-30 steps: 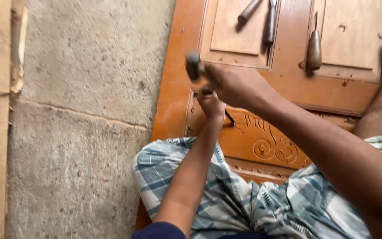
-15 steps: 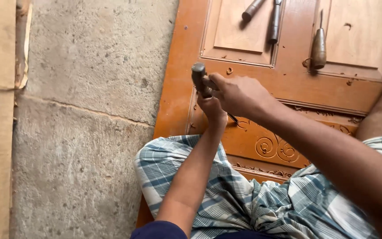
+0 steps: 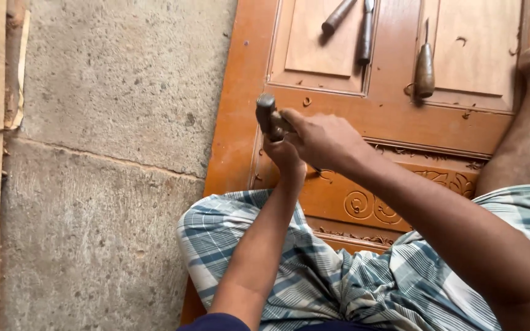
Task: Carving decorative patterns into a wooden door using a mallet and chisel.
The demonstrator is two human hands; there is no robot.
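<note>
Right hand (image 3: 323, 138) grip clenched round hammer (image 3: 266, 113), left hand (image 3: 283, 156) beneath it, its grip state hidden, over carved wooden door panel (image 3: 400, 122), wood-handled chisels (image 3: 424, 67) well apart.

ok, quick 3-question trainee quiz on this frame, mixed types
1. True or false: the right hand grips a hammer.
2. How many spare tools lie on the upper panels of the carved door? A) one B) three C) five
3. Fill in: the surface left of the door is a ____ floor.

Key: 1 true. 2 B. 3 concrete. The left hand sits under the right one; what it holds is hidden.
</note>
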